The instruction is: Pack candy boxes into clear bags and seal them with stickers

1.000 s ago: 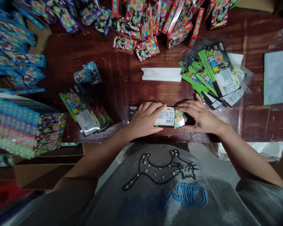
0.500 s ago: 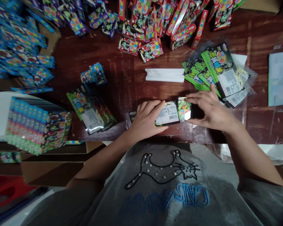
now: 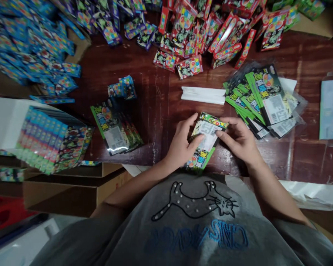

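Both my hands hold one green packet (image 3: 205, 137) with a white barcode label, lifted and tilted over the near edge of the dark wooden table (image 3: 161, 99). My left hand (image 3: 180, 146) grips its left side, thumb on the label. My right hand (image 3: 240, 140) pinches its right side, fingers curled around the edge. A pile of similar green packets (image 3: 262, 98) in clear wrap lies just right of my hands. Another small stack of green packets (image 3: 115, 127) lies to the left.
A folded white paper strip (image 3: 203, 95) lies beyond my hands. Red packets (image 3: 205, 29) are heaped at the back, blue ones (image 3: 30, 48) at the back left. A bundle of blue boxes (image 3: 48, 138) sits at the left. Cardboard boxes (image 3: 72, 188) stand below the table edge.
The packet lay flat and crosswise under both hands; now it is lifted off the table and turned lengthwise toward me. The camera view has shifted slightly.
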`<control>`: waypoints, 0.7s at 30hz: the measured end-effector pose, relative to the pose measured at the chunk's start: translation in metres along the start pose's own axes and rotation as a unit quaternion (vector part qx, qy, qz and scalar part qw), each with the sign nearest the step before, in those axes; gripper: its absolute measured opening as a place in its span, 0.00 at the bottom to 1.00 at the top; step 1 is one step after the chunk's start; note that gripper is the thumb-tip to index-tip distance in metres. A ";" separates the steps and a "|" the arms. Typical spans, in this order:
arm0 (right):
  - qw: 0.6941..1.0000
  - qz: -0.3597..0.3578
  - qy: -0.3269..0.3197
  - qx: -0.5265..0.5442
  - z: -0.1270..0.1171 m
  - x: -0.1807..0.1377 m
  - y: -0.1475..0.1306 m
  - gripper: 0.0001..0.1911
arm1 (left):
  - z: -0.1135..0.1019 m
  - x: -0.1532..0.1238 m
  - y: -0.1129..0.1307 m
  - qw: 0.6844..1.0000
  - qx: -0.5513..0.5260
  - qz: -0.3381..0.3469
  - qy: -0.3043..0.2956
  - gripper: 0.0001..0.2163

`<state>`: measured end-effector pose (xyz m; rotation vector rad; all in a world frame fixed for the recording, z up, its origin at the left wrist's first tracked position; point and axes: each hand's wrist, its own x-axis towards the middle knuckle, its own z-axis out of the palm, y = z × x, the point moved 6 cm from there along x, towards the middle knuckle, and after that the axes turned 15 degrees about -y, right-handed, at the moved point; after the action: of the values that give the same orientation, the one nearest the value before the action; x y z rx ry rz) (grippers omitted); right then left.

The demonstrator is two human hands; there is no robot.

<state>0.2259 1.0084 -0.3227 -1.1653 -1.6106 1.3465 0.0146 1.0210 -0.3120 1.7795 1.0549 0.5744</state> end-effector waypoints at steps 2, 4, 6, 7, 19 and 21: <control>0.999 0.022 -0.020 0.019 0.004 0.003 0.004 0.15 | 0.001 -0.002 -0.009 0.996 -0.081 0.009 -0.019 0.28; 0.999 0.034 -0.037 0.020 0.007 0.005 0.003 0.12 | -0.002 -0.003 -0.016 0.990 -0.139 0.009 -0.035 0.25; 0.999 0.035 -0.033 0.023 0.011 0.005 0.000 0.12 | -0.009 -0.004 -0.020 0.985 -0.169 0.008 -0.045 0.22; 0.999 0.035 -0.016 0.032 0.013 0.004 -0.002 0.15 | -0.013 -0.004 -0.022 0.983 -0.176 0.006 -0.049 0.20; 0.998 0.017 0.061 -0.015 0.035 0.005 -0.017 0.07 | -0.041 0.008 -0.028 0.980 -0.197 -0.030 -0.004 0.08; 0.998 0.001 0.064 -0.020 0.033 0.008 -0.020 0.09 | -0.043 0.009 -0.030 0.976 -0.214 -0.046 -0.001 0.08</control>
<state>0.1893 1.0046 -0.3092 -1.2529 -1.5509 1.2195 -0.0246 1.0549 -0.3207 1.3469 0.9253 0.6841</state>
